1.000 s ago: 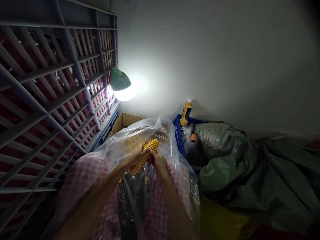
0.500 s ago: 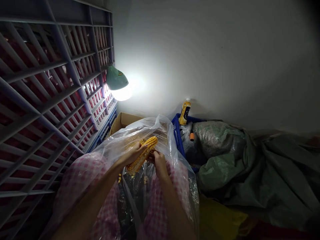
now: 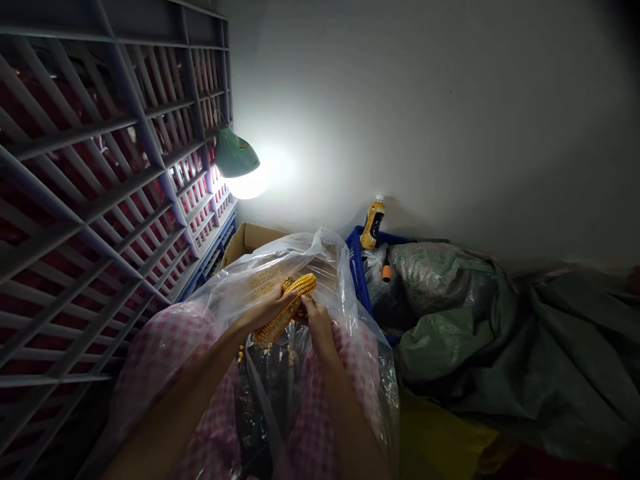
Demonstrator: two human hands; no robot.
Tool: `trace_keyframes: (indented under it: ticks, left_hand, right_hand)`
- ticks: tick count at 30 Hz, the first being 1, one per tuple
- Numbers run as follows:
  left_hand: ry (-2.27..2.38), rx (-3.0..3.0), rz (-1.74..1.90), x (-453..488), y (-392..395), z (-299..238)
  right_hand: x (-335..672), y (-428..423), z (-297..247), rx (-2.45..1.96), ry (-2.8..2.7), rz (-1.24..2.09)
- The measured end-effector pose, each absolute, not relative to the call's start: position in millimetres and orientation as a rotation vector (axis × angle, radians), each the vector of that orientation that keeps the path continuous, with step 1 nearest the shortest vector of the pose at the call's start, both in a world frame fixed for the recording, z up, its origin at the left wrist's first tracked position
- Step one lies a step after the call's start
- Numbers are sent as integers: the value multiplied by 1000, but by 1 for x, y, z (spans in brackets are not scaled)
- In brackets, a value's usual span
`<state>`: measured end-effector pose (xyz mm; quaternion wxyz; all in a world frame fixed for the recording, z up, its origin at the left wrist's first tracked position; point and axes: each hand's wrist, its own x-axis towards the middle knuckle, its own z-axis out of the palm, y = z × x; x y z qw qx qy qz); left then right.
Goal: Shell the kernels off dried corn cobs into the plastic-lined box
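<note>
A yellow ear of corn (image 3: pixel 301 287) lies slantwise in front of me, with a strip of its lower side pale where kernels are gone. My left hand (image 3: pixel 266 309) is closed around its left side. My right hand (image 3: pixel 317 320) presses its thumb and fingers against the ear's right side; its fingertips are partly hidden beneath, beside something dark brown. Under both hands a clear plastic bag (image 3: pixel 325 250) spreads over my lap, across pink checked cloth (image 3: pixel 185 327). Loose kernels (image 3: pixel 241 353) lie on the plastic, and more yellow corn shows through it behind the left hand.
Stacked slatted crates (image 3: pixel 90 220) rise close on the left, with a lit green-capped lamp (image 3: pixel 236 155) hanging from them. A cardboard box (image 3: pixel 255 235) stands behind the bag. To the right are a blue crate (image 3: pixel 358 267), a yellow bottle (image 3: pixel 373 223), an orange-ended handle (image 3: pixel 387 272) and a green tarp (image 3: pixel 550 353).
My right thumb has shifted slightly up along the ear of corn. The left hand keeps its hold, and the whole view has moved a little.
</note>
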<state>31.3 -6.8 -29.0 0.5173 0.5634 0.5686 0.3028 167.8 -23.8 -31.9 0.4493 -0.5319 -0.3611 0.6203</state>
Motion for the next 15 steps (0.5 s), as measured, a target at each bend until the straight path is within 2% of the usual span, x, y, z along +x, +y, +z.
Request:
trace_keyframes:
  ticks: [15]
  left_hand:
    - [1361, 1355, 694, 31, -8, -21]
  right_hand:
    - [167, -23, -36, -1402, -936, 1451]
